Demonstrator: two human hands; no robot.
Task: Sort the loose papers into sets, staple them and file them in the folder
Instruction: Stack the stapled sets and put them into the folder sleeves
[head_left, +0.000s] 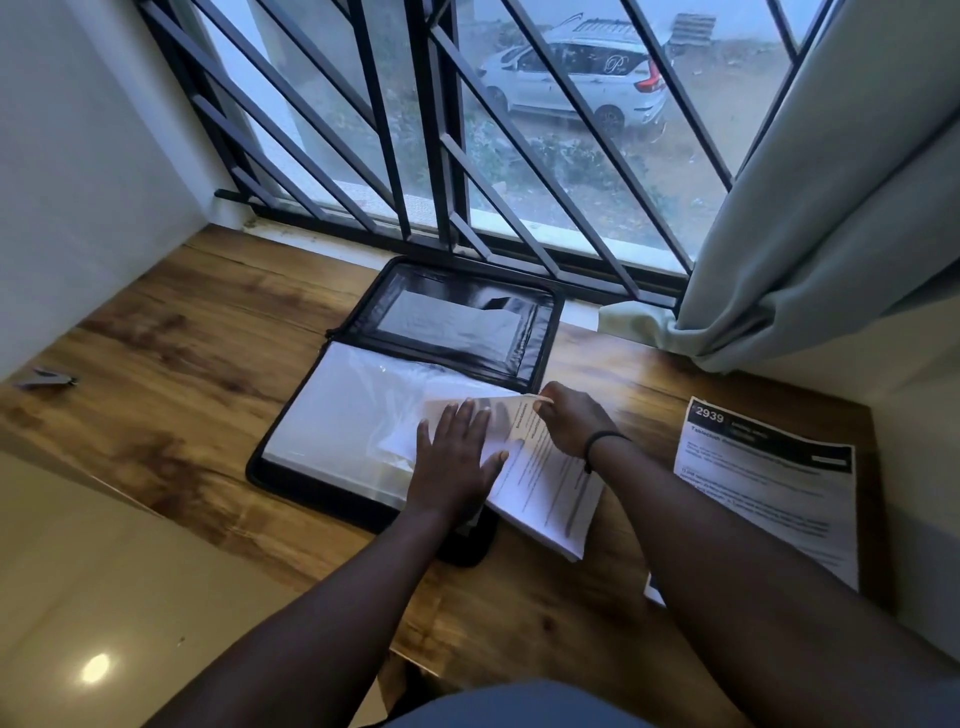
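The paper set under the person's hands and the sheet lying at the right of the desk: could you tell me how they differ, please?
The paper set overlaps the open folder; the sheet headed 2939 lies on bare desk. The left hand presses the set flat while the right hand pinches its top corner; the sheet is untouched. Only the sheet has a black header band. Both are white printed pages.

Folder (415, 332) fills mid-desk; left desk (171, 332) seemingly bare.

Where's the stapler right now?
In the head view, the stapler lies at the far left edge of the wooden table, well left of the open folder and away from both hands.
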